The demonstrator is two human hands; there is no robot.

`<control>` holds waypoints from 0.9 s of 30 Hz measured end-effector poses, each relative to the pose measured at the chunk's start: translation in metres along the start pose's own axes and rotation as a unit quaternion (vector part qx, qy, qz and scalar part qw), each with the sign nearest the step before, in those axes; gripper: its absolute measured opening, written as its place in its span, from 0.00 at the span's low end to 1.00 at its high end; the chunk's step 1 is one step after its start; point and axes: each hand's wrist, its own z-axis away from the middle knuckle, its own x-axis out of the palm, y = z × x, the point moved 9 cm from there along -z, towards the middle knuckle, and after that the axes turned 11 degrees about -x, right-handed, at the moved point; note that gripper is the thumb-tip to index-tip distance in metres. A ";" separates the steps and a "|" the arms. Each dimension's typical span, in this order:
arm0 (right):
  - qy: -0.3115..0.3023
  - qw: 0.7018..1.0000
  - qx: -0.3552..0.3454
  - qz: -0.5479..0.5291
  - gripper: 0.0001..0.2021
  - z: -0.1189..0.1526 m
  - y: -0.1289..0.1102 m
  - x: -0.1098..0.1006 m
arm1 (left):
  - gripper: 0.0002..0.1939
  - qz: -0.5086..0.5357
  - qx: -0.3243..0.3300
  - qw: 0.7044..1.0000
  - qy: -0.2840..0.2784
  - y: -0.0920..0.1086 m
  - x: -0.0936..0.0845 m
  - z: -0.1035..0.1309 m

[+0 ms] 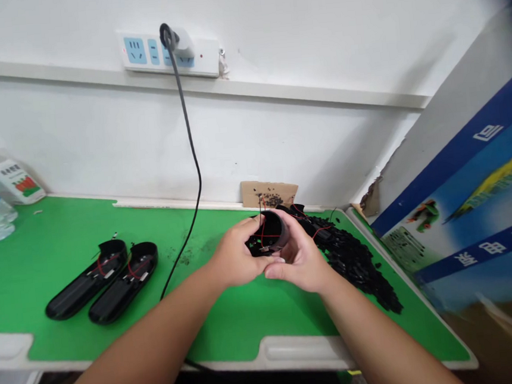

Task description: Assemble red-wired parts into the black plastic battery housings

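Observation:
Both my hands are wrapped around a black plastic housing with thin red and black wires inside it, held above the green table. My left hand grips its left side, thumb near the rim. On the other side, my right hand closes around it, with the fingertips of both hands meeting below. The housing's far end is hidden from me. To the left lie two long black housings, one farther left and one closer, each showing red wires and a small pale part.
A heap of small black parts spreads at the right, with cardboard holding tiny dark bits behind it. A black cable runs from the wall power strip across the table. Bottles stand far left; a printed box borders the right.

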 end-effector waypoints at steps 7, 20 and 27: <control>0.013 1.000 -0.007 -0.009 0.43 0.000 -0.004 0.000 | 0.26 -0.004 0.020 1.000 0.006 0.004 0.001 0.002; -0.003 0.999 -0.034 -0.008 0.45 -0.002 0.002 -0.001 | 0.31 -0.021 -0.019 1.000 0.013 -0.005 0.002 -0.001; 0.035 0.997 -0.050 -0.055 0.32 -0.006 0.008 -0.011 | 0.32 -0.149 -0.027 0.987 0.059 -0.003 0.000 0.002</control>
